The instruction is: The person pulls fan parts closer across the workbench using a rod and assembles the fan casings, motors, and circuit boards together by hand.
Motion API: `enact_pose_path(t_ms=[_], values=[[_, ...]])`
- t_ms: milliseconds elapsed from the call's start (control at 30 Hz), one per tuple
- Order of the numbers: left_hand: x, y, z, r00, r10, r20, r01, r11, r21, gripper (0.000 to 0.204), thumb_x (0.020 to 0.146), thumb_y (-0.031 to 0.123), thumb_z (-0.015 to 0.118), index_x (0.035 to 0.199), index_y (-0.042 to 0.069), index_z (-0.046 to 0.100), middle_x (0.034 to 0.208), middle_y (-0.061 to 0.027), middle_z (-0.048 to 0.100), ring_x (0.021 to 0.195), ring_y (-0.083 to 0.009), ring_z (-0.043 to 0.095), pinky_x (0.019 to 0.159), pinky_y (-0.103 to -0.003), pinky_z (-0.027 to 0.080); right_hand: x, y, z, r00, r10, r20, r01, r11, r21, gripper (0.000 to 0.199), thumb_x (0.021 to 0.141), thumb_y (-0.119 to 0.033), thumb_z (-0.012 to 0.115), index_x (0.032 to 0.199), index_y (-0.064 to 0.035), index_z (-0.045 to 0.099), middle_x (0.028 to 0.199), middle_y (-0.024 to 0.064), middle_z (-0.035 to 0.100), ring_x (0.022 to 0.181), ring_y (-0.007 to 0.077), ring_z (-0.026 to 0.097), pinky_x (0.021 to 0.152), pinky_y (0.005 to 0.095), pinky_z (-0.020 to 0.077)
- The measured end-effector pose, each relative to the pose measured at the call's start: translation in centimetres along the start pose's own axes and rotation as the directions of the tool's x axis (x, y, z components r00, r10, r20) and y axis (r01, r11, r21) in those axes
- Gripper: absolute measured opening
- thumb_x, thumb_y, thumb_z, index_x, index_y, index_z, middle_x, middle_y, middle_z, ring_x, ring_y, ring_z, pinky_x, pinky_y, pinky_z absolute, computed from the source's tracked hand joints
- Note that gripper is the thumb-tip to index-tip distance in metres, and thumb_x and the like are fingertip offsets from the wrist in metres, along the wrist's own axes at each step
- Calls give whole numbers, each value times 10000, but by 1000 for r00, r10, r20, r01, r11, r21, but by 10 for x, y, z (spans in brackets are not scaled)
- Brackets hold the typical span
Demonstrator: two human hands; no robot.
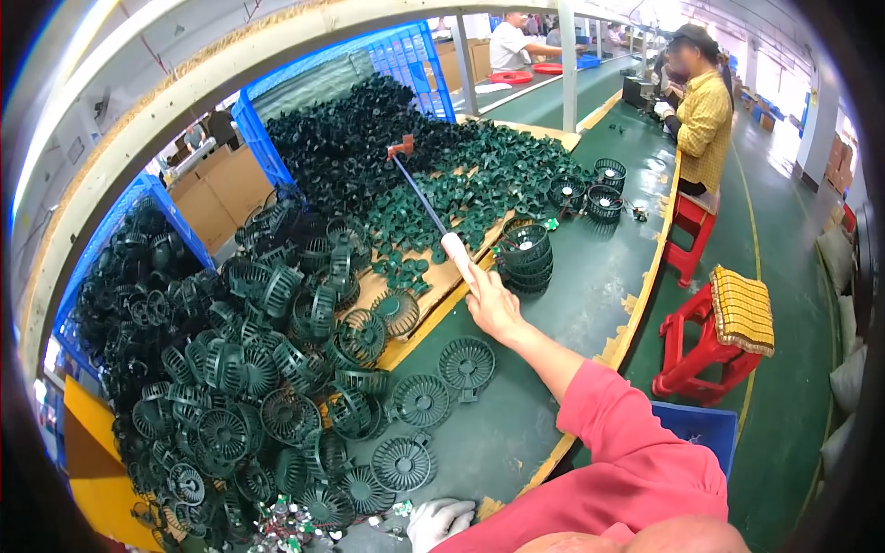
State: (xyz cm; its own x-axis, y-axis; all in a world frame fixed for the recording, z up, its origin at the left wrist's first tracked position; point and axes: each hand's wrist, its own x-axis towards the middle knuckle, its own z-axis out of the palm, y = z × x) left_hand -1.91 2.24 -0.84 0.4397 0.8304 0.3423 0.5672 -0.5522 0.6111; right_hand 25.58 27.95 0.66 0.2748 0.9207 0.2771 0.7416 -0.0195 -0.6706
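My bare right hand (495, 306) is closed around the pale handle of a long tool (425, 200) with a thin metal shaft. Its small orange-red head rests on the heap of small dark green plastic parts (466, 189) at the far side; the head's exact shape is unclear. At the lower edge, my gloved left hand (441, 525) lies on the green worktable (493, 424) with loosely bent fingers, partly cut off, and nothing shows in it. Close to it are round slotted fan housings (403, 464) and a cluster of small wired circuit boards (293, 527).
A large pile of fan housings (244, 369) fills the left side. Stacked housings (525, 258) stand right of the tool. Blue crates (261, 138) lie beyond. On the right are a red stool (710, 341) with a yellow cushion, a blue bin (696, 426) and a co-worker (705, 111).
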Motion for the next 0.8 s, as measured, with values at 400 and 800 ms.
enact_pose_path(t_ms=[400,800], values=[[8,6,-6,998,-30,-52,25,997,-79,173,699,136,729,871,132,715,859,-15,672,794,-213,627,754,-338,459,-19,-36,-1,762,-600,-246,594,797,-104,522,722,-18,640,1233,-36,532,1165,123,540,1078,310,514,935,442,395],[6,12,-2,993,-95,-68,88,992,-96,172,673,132,734,845,125,723,842,-29,674,780,-224,629,748,-337,467,-26,-25,6,860,-502,-89,508,858,74,503,785,-118,689,1244,-37,500,1054,155,566,991,346,553,869,415,455]])
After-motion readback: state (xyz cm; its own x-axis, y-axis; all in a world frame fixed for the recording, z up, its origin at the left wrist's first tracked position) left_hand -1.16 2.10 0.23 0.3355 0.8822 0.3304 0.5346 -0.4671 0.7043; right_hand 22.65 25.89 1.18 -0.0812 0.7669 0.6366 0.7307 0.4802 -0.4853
